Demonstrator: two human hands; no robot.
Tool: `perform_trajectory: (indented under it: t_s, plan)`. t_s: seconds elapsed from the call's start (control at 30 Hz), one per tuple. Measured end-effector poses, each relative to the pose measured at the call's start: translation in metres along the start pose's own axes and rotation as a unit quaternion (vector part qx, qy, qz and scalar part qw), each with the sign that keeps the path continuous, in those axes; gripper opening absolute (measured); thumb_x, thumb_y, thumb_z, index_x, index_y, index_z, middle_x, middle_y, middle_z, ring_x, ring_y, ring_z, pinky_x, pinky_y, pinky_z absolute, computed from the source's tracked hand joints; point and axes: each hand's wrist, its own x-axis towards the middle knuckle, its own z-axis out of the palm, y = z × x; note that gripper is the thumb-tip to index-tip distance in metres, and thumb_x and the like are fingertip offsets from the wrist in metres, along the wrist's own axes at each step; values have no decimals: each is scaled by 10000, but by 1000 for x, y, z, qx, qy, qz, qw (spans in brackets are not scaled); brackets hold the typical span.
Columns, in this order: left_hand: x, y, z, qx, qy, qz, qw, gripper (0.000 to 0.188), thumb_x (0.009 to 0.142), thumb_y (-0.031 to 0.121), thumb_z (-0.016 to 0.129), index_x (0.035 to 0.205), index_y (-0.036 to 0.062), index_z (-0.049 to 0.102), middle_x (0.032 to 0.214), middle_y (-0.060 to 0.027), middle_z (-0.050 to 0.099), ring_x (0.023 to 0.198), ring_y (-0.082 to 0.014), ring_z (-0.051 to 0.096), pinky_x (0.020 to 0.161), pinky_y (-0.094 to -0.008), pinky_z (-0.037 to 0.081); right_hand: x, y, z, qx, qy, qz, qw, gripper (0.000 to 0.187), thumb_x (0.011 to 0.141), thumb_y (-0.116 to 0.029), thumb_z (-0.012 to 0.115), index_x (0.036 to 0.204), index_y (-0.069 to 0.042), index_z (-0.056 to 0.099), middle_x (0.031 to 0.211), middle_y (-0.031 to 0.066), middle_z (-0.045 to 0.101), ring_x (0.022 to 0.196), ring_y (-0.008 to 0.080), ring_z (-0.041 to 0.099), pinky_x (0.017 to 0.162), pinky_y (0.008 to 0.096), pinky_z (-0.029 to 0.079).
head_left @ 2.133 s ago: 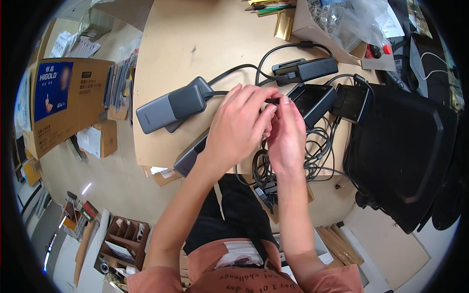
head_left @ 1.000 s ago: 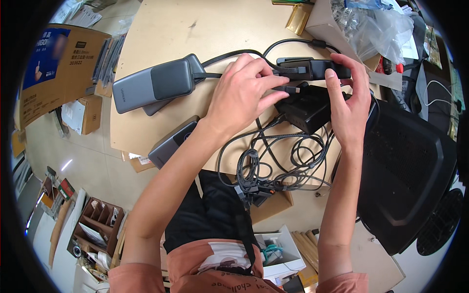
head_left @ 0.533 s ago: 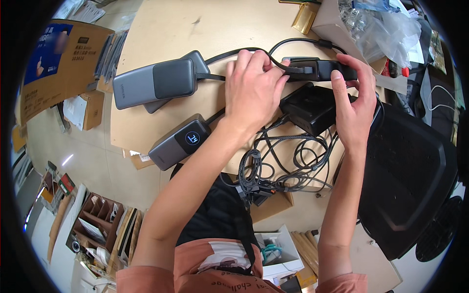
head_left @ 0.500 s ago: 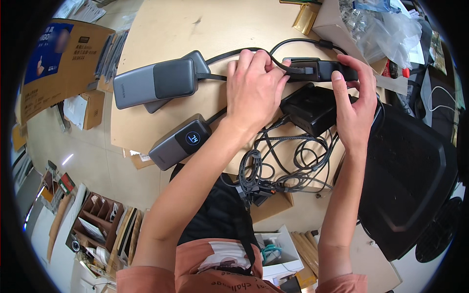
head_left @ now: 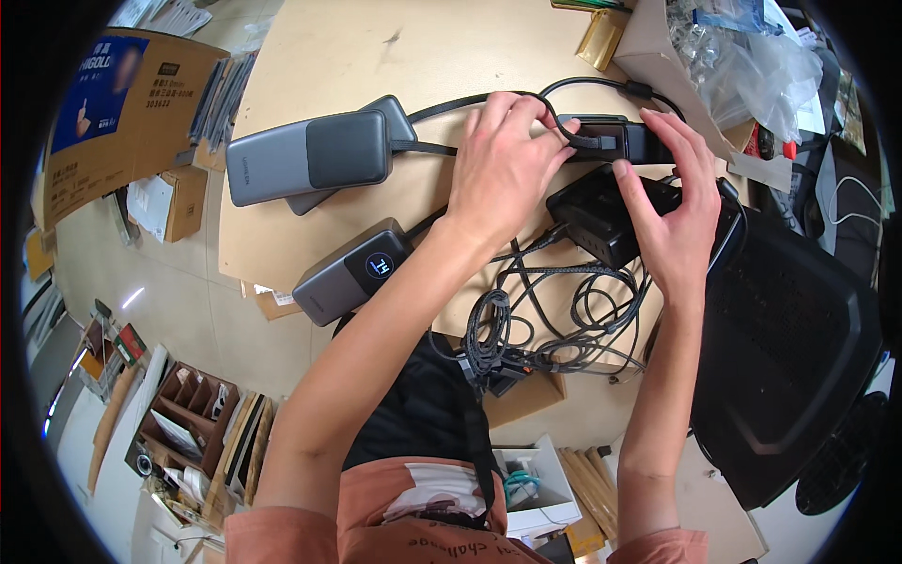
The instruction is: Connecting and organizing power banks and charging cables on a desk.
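Containers: beyond and right of the right grip [head_left: 672,202], I find a carton [head_left: 655,52] holding clear plastic bags [head_left: 756,80]. On the near side of both grips, past the counter [head_left: 319,80] edge, a white box [head_left: 548,489] contains a teal item [head_left: 520,485].

Grips: I record the left grip [head_left: 507,169] with its fingertips bunched beside the black cable [head_left: 554,111] that loops to the black block [head_left: 646,143]; they hide their own contact, so I cannot tell what, if anything, is clamped. The right grip's thumb and fingers stand apart, spanning the block's right end; I cannot tell whether they press on it.

Surroundings: 2 grey power banks [head_left: 305,160] lie stacked left of the left grip; 1 more, the lit power bank [head_left: 352,271], sits nearer the body. A black box [head_left: 611,218] stands just below the right grip's thumb. Coiled cables [head_left: 489,331] crowd the near edge, below and between both grips.
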Motion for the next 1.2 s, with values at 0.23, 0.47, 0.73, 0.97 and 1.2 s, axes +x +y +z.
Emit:
perform_trajectory:
  t_s: [0.23, 0.47, 0.73, 0.97, 1.2]
  plan:
    - [-7, -5, 11, 2, -4, 36, 999, 322, 900, 162, 726, 1209, 72, 725, 1157, -84, 750, 1057, -258, 710, 892, -387, 545, 4, 6, -11, -6, -57, 9, 998, 517, 757, -67, 840, 1258, -85, 711, 1269, 115, 681, 1193, 307, 647, 1000, 403, 513]
    - [-5, -3, 11, 20, -5, 53, 998, 279, 895, 128, 705, 1154, 26, 718, 1146, -138, 749, 1024, -264, 735, 880, -374, 570, 9, 7, -13, -15, -70, 4, 997, 548, 744, -80, 851, 1274, -113, 716, 1266, 101, 691, 1136, 286, 679, 959, 378, 533]
    - [6, 5, -1, 74, -114, 30, 990, 252, 904, 169, 695, 1110, 27, 734, 969, -135, 760, 876, -289, 727, 812, -406, 565, 20, 5, -22, -8, -92, 3, 996, 507, 738, -84, 854, 1231, -90, 731, 1237, 93, 715, 1111, 266, 699, 923, 342, 540]
    - [0, 1, -10, -3, -64, -4, 998, 274, 893, 195, 737, 1129, 55, 731, 891, -126, 728, 851, -322, 695, 804, -430, 549, 22, -3, -21, 25, -104, 38, 994, 473, 733, -85, 859, 1190, -81, 739, 1200, 71, 726, 1069, 255, 708, 861, 344, 546]
    - [-72, 37, -117, -16, -160, -10, 987, 457, 826, 85, 752, 1273, 45, 662, 1301, -123, 646, 1264, -326, 578, 1049, -451, 471, 8, 0, -23, 2, -102, 45, 994, 458, 806, -74, 808, 1251, -69, 699, 1307, 110, 682, 1161, 299, 670, 933, 365, 539]
